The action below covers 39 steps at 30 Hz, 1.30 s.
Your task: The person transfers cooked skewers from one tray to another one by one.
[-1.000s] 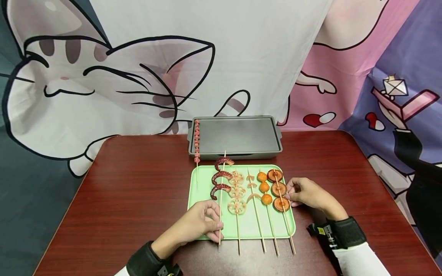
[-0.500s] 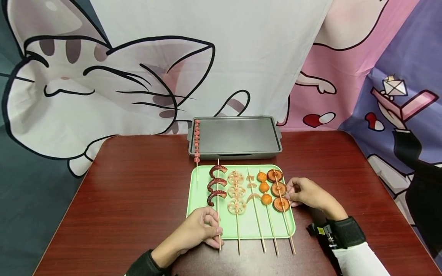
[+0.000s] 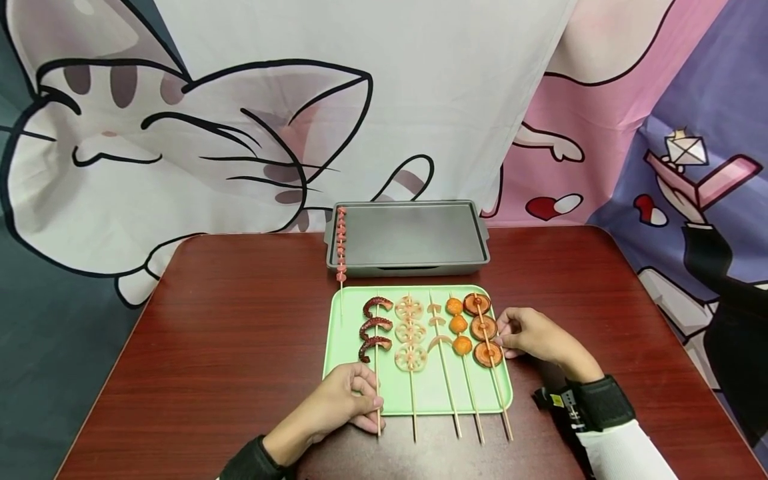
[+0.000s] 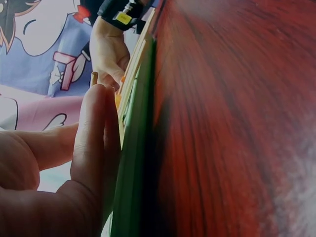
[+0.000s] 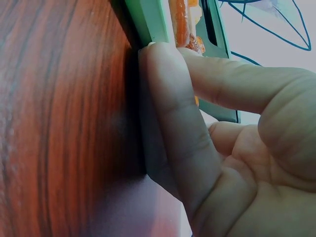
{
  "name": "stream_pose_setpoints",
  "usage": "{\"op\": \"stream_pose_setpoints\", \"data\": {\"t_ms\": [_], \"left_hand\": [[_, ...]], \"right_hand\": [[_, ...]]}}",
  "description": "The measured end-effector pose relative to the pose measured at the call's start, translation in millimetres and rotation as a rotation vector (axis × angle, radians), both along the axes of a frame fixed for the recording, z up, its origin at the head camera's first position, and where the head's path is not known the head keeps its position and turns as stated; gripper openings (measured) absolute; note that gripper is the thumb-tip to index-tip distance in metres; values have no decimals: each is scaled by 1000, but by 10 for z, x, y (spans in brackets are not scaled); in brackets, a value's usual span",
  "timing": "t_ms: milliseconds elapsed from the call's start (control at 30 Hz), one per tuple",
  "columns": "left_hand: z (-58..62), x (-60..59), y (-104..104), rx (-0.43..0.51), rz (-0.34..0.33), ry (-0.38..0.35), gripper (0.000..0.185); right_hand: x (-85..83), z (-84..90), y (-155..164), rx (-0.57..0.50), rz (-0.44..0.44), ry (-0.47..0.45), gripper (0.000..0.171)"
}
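Between thumb and fingers, my left hand [image 3: 354, 398] pinches the lower stick of a skewer with dark red octopus tentacle pieces [image 3: 376, 325]. Those pieces lie over the left part of the light green tray [image 3: 354, 293]. At the tray's right rim, my right hand [image 3: 534, 337] pinches the edge; the right wrist view shows its thumb and finger on the green rim [image 5: 148, 19]. Beside the tentacles, skewers of lotus root slices [image 3: 411, 332], thin pale curved pieces [image 3: 438, 323], orange balls [image 3: 459, 325] and brown mushroom slices [image 3: 483, 329] lie in a row, sticks toward me.
Behind the green tray stands a grey rectangular pan [image 3: 414, 233]. One skewer of small pink pieces [image 3: 341, 243] lies along its left side, its stick over the green tray. Brown wooden table [image 3: 240, 300] surrounds both; a printed curtain [image 3: 444, 100] hangs behind.
My left hand has moved the tentacle skewer left and toward me, away from the lotus root skewer and down onto the tray's left part. My right hand has stayed at the tray's edge.
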<state>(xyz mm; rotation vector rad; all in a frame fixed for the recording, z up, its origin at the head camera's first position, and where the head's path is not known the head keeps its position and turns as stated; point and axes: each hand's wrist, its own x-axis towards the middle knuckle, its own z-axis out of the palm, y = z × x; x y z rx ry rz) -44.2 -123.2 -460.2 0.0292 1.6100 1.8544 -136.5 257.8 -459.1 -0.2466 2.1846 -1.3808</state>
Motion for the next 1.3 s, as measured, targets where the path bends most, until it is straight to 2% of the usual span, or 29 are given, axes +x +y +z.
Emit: {"op": "stream_pose_setpoints", "data": {"t_ms": [267, 600, 900, 1133, 1300], "left_hand": [[14, -21, -6, -73, -1, 23, 30], [14, -25, -26, -223, -71, 144, 32], [-8, -31, -29, -296, -87, 211, 26], [64, -48, -67, -351, -103, 243, 18], [156, -95, -153, -423, -92, 322, 13]], "right_hand": [[-2, -2, -4, 12, 1, 9, 13], [7, 16, -7, 12, 1, 7, 14], [-2, -24, 8, 30, -5, 25, 12], [1, -24, 8, 25, -5, 26, 10], [12, -10, 9, 13, 4, 22, 13]]}}
